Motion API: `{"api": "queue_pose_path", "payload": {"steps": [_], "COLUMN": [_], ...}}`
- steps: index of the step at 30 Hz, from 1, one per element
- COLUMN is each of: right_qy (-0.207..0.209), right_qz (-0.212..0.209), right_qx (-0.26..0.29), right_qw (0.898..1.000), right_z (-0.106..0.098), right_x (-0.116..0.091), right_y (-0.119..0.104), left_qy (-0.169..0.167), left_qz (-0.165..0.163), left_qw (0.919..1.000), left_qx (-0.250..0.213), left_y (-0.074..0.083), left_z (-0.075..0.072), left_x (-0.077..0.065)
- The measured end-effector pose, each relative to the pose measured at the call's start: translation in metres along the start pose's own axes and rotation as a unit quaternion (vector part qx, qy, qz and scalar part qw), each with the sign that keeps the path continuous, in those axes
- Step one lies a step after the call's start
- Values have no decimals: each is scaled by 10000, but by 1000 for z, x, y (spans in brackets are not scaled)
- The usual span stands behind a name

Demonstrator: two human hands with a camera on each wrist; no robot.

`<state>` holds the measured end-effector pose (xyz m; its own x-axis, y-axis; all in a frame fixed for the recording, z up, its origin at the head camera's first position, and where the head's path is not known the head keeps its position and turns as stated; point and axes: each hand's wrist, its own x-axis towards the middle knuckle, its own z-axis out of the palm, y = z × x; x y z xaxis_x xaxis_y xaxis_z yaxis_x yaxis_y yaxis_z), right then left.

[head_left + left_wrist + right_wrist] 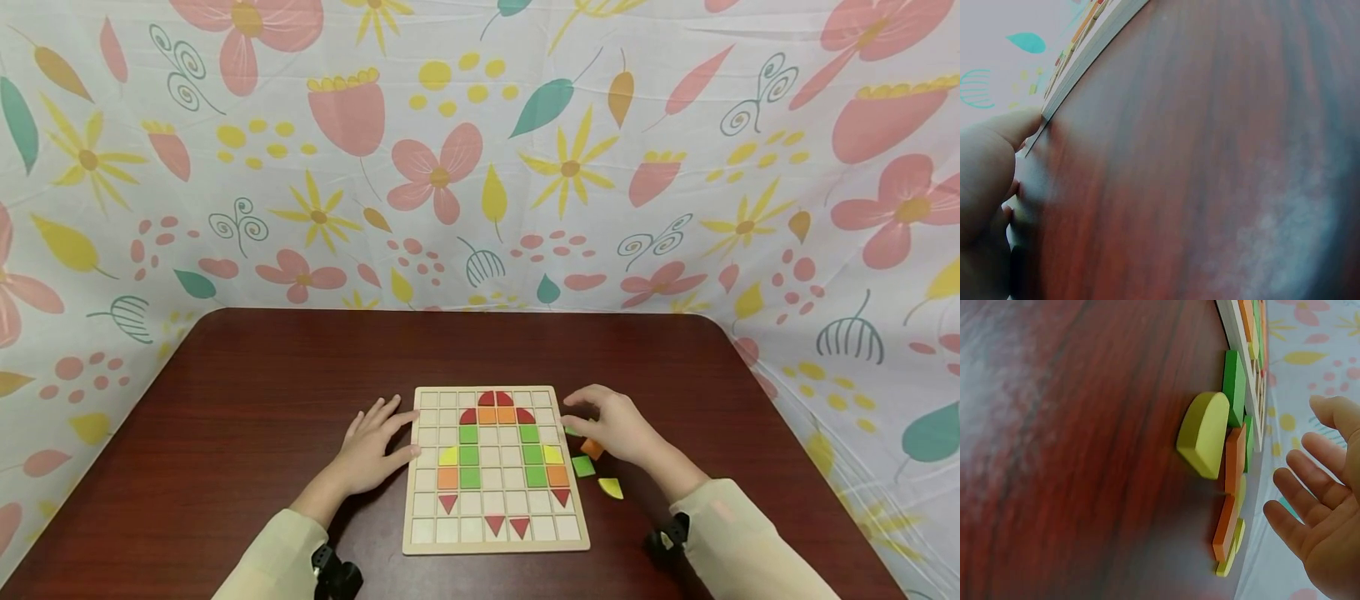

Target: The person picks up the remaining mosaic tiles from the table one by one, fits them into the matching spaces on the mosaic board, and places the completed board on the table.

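Note:
A square wooden grid board (498, 550) lies on the table, its cells partly filled with coloured blocks forming an arch of red, orange, green and yellow. Along the board's left edge, my left hand (369, 450) rests with fingers spread, thumb and forefinger at the rim. My right hand (618, 423) hovers beside the right edge, above loose blocks, its fingers loosely bent and holding nothing. Below it lie a green square block (583, 467), an orange block (592, 448) and a yellow quarter-round block (1205, 434). Further orange and yellow blocks show in the right wrist view, partly overlapping each other.
Dark reddish-brown wood makes up the table (225, 433). Behind it and at both sides hangs a white cloth (480, 208) printed with flowers and leaves. Several red triangle blocks (495, 525) sit in the board's lower rows.

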<state>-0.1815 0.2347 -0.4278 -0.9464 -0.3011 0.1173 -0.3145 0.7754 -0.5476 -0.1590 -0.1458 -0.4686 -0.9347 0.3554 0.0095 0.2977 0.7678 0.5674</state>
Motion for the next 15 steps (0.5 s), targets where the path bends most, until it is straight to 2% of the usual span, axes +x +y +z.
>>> {"api": "queue_pose_path", "payload": {"steps": [15], "right_qy": [-58], "right_qz": [107], "right_qx": [42], "right_qw": [9999], "right_z": [-5], "right_x": [-7], "right_y": [9], "left_qy": [59], "left_qz": [20], "left_qw": [10000], "left_qx": [-22], "left_y": [-1], "left_z": [0], "left_x": [-1]}}
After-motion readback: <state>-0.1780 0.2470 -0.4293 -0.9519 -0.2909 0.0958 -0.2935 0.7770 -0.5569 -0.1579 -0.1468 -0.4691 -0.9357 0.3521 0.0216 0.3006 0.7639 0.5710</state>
